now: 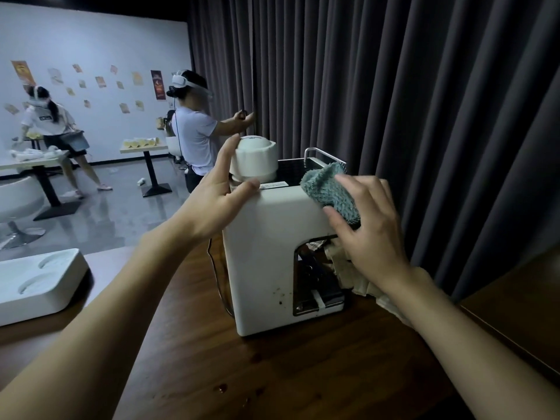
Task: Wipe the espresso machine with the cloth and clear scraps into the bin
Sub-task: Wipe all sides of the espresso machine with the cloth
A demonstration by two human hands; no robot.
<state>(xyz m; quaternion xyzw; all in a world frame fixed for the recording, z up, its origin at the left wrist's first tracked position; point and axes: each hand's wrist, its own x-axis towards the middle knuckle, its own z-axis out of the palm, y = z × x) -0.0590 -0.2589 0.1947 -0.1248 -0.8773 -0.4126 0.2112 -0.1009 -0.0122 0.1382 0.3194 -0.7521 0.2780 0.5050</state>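
1. Dark grey curtains [394, 86] hang behind a dark wooden bench [272, 374]; to the left the room opens onto a white wall with small posters, where 2 people wearing headsets stand among pale café tables.
2. On the bench stands the white espresso machine [263, 268], its brewing recess facing right; a white domed lid [254, 160] sits on its top at the left, a chrome rail [315, 151] at the back.
3. Left hand [218, 192]: grip spread, fingers resting against the lid and the machine's upper left corner; it pinches nothing.
4. Right hand [369, 222]: fingers splayed and pressed flat on the teal cloth [330, 192]; the cloth is bunched over the machine's top right edge, touching it.
5. Crumpled paper scraps [348, 274] lie just beside the machine's right side, partly hidden under the right wrist.
6. Brown specks mark the machine's front panel; small dark drops dot the bench nearer the camera.
7. White moulded tray [39, 283] with 2 curved recesses sits at the far left, well apart from the machine.
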